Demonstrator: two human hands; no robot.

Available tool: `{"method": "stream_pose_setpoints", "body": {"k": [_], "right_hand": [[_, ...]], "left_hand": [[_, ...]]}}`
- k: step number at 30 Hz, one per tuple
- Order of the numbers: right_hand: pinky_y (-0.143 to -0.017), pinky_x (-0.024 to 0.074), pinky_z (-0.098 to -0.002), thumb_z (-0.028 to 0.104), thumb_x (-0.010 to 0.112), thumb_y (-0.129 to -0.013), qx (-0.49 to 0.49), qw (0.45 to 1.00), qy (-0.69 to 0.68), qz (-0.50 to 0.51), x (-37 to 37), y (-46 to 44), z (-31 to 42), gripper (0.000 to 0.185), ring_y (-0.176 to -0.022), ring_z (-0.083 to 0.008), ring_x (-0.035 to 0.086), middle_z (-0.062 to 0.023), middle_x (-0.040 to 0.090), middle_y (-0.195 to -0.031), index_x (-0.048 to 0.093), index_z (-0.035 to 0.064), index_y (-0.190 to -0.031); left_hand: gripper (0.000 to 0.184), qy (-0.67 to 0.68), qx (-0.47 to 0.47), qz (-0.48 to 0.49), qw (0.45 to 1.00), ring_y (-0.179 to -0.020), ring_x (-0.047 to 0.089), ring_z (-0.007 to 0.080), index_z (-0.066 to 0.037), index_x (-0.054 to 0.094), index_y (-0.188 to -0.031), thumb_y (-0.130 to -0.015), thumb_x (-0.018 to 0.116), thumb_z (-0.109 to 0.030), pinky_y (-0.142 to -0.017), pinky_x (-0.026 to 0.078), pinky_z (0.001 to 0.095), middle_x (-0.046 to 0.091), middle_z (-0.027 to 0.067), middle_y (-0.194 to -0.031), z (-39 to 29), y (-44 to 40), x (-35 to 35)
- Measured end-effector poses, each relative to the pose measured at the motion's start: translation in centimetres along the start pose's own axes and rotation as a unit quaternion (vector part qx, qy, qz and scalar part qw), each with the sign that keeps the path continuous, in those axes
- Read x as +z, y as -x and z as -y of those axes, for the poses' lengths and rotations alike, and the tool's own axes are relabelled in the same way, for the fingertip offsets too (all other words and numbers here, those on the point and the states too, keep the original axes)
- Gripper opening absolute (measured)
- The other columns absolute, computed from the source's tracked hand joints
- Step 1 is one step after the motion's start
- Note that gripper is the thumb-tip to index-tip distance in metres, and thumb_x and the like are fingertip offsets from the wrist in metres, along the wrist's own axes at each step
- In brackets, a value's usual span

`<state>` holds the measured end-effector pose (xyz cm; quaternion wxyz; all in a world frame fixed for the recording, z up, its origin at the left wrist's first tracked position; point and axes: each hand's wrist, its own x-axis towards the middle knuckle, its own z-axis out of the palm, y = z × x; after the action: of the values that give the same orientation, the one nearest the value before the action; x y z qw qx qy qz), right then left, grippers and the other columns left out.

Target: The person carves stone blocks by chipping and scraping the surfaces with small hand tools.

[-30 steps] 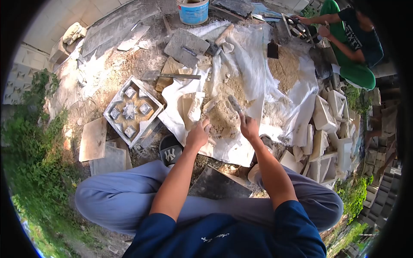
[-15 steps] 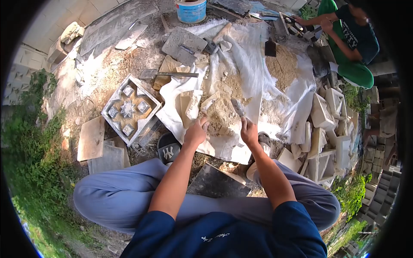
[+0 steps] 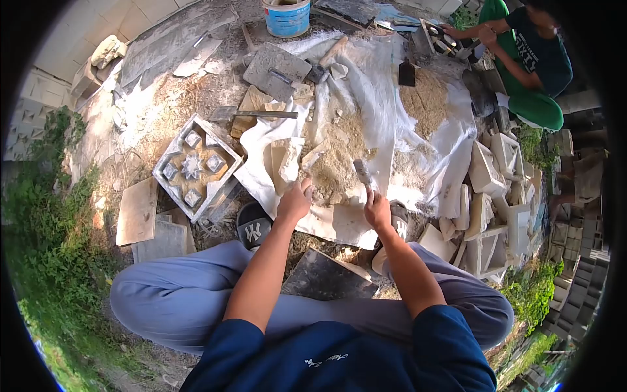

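Observation:
My right hand (image 3: pixel 377 210) is closed around the handle of a small trowel (image 3: pixel 362 172), whose grey blade points away from me over the pale sandy powder (image 3: pixel 336 176). Closed as well, my left hand (image 3: pixel 295 201) is at the near left edge of that powder; what its fingers hold is hard to make out. Just beyond it, a broken pale block (image 3: pixel 287 160) rests on the white sheet (image 3: pixel 258 171). The powder lies heaped and loose on this sheet between my feet.
At left stands a square mold (image 3: pixel 196 209) with star and diamond shapes, near flat boards (image 3: pixel 138 212). Pale cast pieces (image 3: pixel 490 166) pile up at right. A blue bucket (image 3: pixel 287 18) and a float (image 3: pixel 277 68) are farther off. Another person (image 3: pixel 539 59) crouches upper right.
The trowel in my right hand has turned slightly, and its blade sits a little lower. My left hand has barely moved. The whole view has shifted slightly.

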<state>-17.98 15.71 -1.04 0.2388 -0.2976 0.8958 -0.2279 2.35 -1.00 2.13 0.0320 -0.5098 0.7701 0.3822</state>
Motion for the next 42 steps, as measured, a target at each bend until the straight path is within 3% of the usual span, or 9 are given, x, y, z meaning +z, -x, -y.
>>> {"method": "stream_pose_setpoints", "body": {"k": [2,4,8,11,15,20,21,26,42], "right_hand": [[-0.088,0.0486,-0.0551,0.055,0.039,-0.1,0.069,0.991,0.066,0.092,0.2,0.1,-0.4,0.068,-0.095,-0.0523,0.062,-0.0359,0.064,-0.091,0.069,-0.0061,-0.091],[-0.085,0.0485,-0.0557,0.054,0.039,-0.1,0.065,0.991,0.07,0.093,-0.6,0.0,0.3,0.068,-0.091,-0.0518,0.062,-0.0356,0.064,-0.088,0.069,-0.0062,-0.089],[-0.081,0.0484,-0.0556,0.053,0.04,-0.1,0.07,0.996,0.045,0.044,-1.3,0.5,0.4,0.068,-0.087,-0.0515,0.062,-0.0353,0.063,-0.083,0.069,-0.0066,-0.086],[-0.078,0.048,-0.0563,0.049,0.039,-0.102,0.129,0.988,-0.033,-0.082,-1.0,0.4,0.7,0.066,-0.085,-0.0524,0.062,-0.0351,0.063,-0.08,0.069,-0.0068,-0.082],[-0.086,0.0492,-0.0555,0.05,0.038,-0.101,0.166,0.986,0.025,-0.007,-0.5,-0.8,-0.3,0.064,-0.095,-0.0525,0.062,-0.0369,0.064,-0.096,0.069,-0.0066,-0.095],[-0.082,0.0479,-0.0553,0.05,0.04,-0.101,0.141,0.988,-0.061,0.019,3.6,0.7,1.7,0.069,-0.089,-0.054,0.062,-0.0387,0.063,-0.084,0.067,-0.0119,-0.085],[-0.075,0.0461,-0.0536,0.05,0.042,-0.101,0.128,0.989,-0.075,0.01,4.3,0.8,2.5,0.07,-0.078,-0.0513,0.062,-0.0356,0.062,-0.074,0.065,-0.0112,-0.077],[-0.068,0.0447,-0.0526,0.046,0.044,-0.101,0.015,0.993,-0.106,0.049,3.0,0.0,4.6,0.063,-0.071,-0.0498,0.06,-0.0326,0.06,-0.07,0.062,-0.0076,-0.073],[-0.061,0.0395,-0.0598,0.034,0.042,-0.104,-0.116,0.985,-0.1,-0.077,1.1,-2.8,8.0,0.044,-0.07,-0.053,0.055,-0.0315,0.059,-0.07,0.054,-0.0007,-0.08]], "left_hand": [[0.051,0.001,-0.017,-0.002,1.0,-0.105,0.061,0.0454,0.002,0.055,-0.122,-0.096,0.054,-0.042,-0.092,0.048,0.0514,0.061,0.0284,-0.117,-0.2,-0.2,0.2],[0.051,0.016,-0.026,0.006,1.0,-0.105,0.061,0.0457,0.001,0.054,-0.123,-0.096,0.054,-0.042,-0.092,0.048,0.0508,0.062,0.0283,-0.116,-0.4,0.0,-0.2],[0.051,0.034,-0.025,0.02,0.999,-0.106,0.061,0.0458,0.001,0.053,-0.125,-0.096,0.054,-0.042,-0.091,0.048,0.0511,0.062,0.0283,-0.116,-0.2,-0.3,-0.3],[0.052,0.027,-0.009,0.004,1.0,-0.107,0.061,0.0462,0.001,0.053,-0.125,-0.096,0.053,-0.042,-0.091,0.048,0.0512,0.063,0.0287,-0.116,1.0,-0.6,0.7],[0.051,0.014,0.021,-0.008,1.0,-0.107,0.06,0.0464,0.001,0.055,-0.123,-0.096,0.053,-0.042,-0.092,0.048,0.0513,0.062,0.0292,-0.117,1.5,-0.9,1.4],[0.05,0.033,0.001,-0.011,0.999,-0.108,0.06,0.0463,0.002,0.055,-0.121,-0.096,0.054,-0.042,-0.092,0.048,0.0516,0.061,0.0293,-0.118,0.0,0.1,0.0],[0.051,0.027,0.001,-0.008,1.0,-0.109,0.059,0.0463,0.003,0.055,-0.121,-0.096,0.054,-0.042,-0.092,0.048,0.0516,0.061,0.0292,-0.118,0.1,0.0,0.0],[0.051,0.015,0.001,-0.009,1.0,-0.109,0.059,0.0461,0.004,0.055,-0.12,-0.096,0.054,-0.042,-0.092,0.047,0.0513,0.061,0.0288,-0.118,0.2,0.1,0.0],[0.048,0.0,0.029,0.002,1.0,-0.103,0.062,0.0446,-0.002,0.055,-0.119,-0.096,0.053,-0.044,-0.088,0.049,0.0513,0.063,0.0274,-0.113,1.3,-0.7,1.1]]}}
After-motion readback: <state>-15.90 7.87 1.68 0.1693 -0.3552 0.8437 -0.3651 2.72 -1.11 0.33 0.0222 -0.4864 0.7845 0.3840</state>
